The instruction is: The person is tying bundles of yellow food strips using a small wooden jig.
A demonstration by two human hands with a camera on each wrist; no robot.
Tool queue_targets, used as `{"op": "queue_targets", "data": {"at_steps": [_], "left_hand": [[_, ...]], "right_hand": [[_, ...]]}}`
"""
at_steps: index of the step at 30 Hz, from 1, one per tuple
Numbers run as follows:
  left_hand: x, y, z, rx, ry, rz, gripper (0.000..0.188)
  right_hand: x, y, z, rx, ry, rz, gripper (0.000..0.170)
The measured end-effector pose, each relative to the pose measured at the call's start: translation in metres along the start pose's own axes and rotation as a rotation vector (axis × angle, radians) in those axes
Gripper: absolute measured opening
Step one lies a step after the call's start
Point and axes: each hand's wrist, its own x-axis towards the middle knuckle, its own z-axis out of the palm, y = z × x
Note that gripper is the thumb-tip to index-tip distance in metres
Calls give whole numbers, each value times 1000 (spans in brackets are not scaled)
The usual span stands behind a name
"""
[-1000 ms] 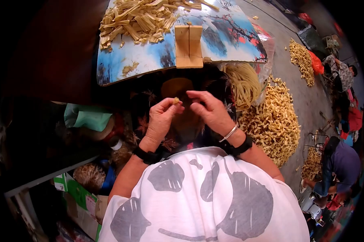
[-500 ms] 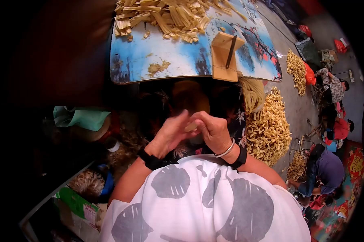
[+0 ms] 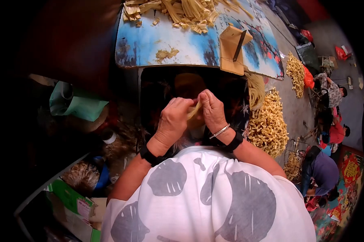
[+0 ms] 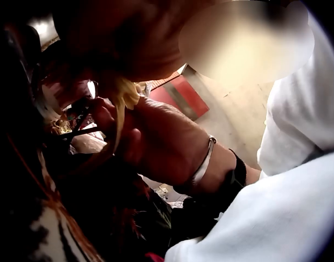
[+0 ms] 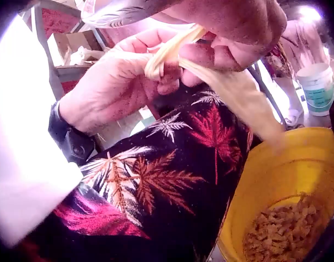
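A flat, pale yellow strip [image 3: 194,110] stretches between my two hands in front of my chest. My left hand [image 3: 172,119] pinches one part of it with curled fingers. Close beside it, my right hand [image 3: 213,111], with a silver bracelet, pinches it between thumb and fingers. The right wrist view shows the strip [image 5: 167,54] bent into a loop at the left fingers, its loose tail hanging below the right hand [image 5: 232,27]. In the left wrist view the strip [image 4: 122,103] dangles by the right fingers, while the left hand is mostly dark.
Ahead stands a painted board [image 3: 182,48] bearing a heap of strips [image 3: 178,12] and a wooden stand [image 3: 232,48] with a dark blade. A yellow bucket [image 5: 314,139] below holds small pieces. To the right lie a pile of knotted pieces [image 3: 266,125] and several seated people.
Earlier the left hand held a small yellow piece, with the right hand apart. The hands came together, and both now grip a strip. The head view has shifted, moving the board leftover pile upward.
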Motion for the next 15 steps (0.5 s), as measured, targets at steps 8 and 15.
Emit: {"op": "queue_targets", "data": {"at_steps": [8,15], "left_hand": [[5,19,5,381,-4,173,12],[0,30,25,-782,-14,-761,17]], "right_hand": [[1,22,7,77,44,184,29],[-9,16,-23,128,157,-118,23]]}}
